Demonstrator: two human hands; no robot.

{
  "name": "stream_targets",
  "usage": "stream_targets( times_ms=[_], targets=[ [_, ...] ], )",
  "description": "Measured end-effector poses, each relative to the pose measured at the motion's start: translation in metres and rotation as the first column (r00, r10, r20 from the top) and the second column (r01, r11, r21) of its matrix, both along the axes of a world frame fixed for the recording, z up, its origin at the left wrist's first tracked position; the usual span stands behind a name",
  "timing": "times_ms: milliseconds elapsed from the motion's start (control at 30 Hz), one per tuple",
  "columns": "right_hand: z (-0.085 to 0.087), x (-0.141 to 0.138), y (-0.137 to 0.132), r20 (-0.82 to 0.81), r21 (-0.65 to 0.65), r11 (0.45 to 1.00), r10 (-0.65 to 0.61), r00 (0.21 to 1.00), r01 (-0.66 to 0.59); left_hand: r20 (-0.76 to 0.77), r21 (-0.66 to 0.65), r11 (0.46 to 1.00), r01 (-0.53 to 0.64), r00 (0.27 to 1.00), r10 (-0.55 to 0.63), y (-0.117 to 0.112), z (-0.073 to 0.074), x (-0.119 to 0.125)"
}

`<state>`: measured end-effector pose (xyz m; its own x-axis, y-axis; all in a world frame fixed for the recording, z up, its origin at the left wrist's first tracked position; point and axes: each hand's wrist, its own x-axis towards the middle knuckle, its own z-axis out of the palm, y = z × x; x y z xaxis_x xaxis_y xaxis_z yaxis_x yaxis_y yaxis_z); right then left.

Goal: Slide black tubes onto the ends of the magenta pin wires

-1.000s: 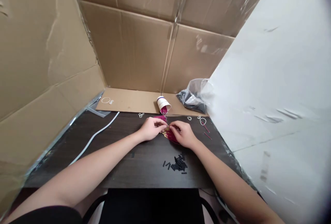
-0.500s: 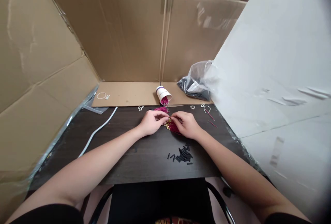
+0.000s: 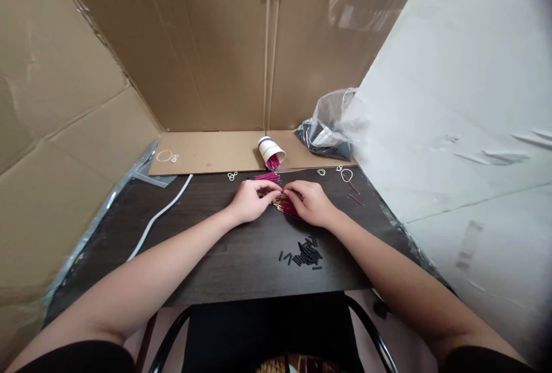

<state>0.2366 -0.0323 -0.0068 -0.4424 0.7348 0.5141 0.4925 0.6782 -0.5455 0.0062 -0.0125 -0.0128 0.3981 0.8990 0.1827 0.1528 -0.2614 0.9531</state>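
My left hand and my right hand meet fingertip to fingertip above the middle of the dark table. Each has thumb and fingers pinched together; whatever lies between them is too small to make out. Just under the fingertips lies a bundle of dark red wires with gold tips, partly covered by my right hand. Behind my left hand rests a second bundle of pink wires. Closer to me is a heap of short black tubes.
A white paper cup lies tipped on a cardboard strip, pink wires at its mouth. To its right sits a clear bag of black pieces. Rubber bands, loose red wires and a pale cord lie about. Cardboard walls stand around.
The view has shifted slightly, so the cup and bag appear a little higher. Both hands stay pinched together over the wires, with hardly any movement.
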Motion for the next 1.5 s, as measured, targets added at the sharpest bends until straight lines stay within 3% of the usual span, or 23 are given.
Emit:
stream_targets(
  times_ms=[267, 467, 567, 733, 833, 1000, 1200, 1300, 1400, 1500],
  targets=[
    [-0.001, -0.001, -0.001, -0.028, 0.033, 0.999, 0.009, 1.000, -0.008, 0.007, 0.032, 0.999, -0.015, 1.000, 0.015, -0.002, 0.000, 0.001],
    [0.004, 0.000, -0.001, -0.010, 0.035, 0.999, -0.027, 1.000, 0.027, -0.089, 0.174, 0.982, -0.067, 0.992, 0.084, -0.004, 0.005, -0.002],
    [0.007, 0.008, 0.001, 0.010, 0.066, 0.991, -0.116, 0.993, 0.115, -0.113, 0.317, 0.936, -0.151, 0.974, 0.195, 0.000, 0.010, -0.007],
    [0.010, 0.028, 0.011, 0.044, 0.068, 0.964, -0.259, 0.965, 0.256, -0.141, 0.571, 0.789, -0.226, 0.920, 0.365, 0.017, 0.014, -0.021],
    [0.011, 0.035, 0.016, 0.108, 0.061, 0.974, -0.225, 0.968, 0.220, -0.209, 0.612, 0.760, -0.218, 0.882, 0.422, 0.024, 0.011, -0.027],
    [0.012, 0.034, 0.013, 0.236, -0.010, 0.995, -0.094, 0.967, 0.099, -0.317, 0.595, 0.780, -0.194, 0.835, 0.450, 0.028, 0.004, -0.031],
    [0.009, 0.029, 0.010, 0.318, -0.085, 0.993, -0.055, 0.946, 0.086, -0.332, 0.623, 0.761, -0.182, 0.819, 0.468, 0.026, 0.005, -0.030],
    [0.009, 0.027, 0.010, 0.317, -0.102, 0.991, -0.053, 0.947, 0.090, -0.252, 0.673, 0.725, -0.147, 0.876, 0.412, 0.019, 0.010, -0.025],
    [0.007, 0.026, 0.010, 0.338, -0.095, 0.992, -0.043, 0.940, 0.080, -0.158, 0.708, 0.703, -0.068, 0.955, 0.252, 0.004, 0.014, -0.014],
    [0.003, 0.027, 0.012, 0.362, -0.074, 0.994, -0.045, 0.931, 0.077, -0.140, 0.682, 0.730, 0.044, 0.988, 0.071, -0.014, 0.019, -0.003]
  ],
)
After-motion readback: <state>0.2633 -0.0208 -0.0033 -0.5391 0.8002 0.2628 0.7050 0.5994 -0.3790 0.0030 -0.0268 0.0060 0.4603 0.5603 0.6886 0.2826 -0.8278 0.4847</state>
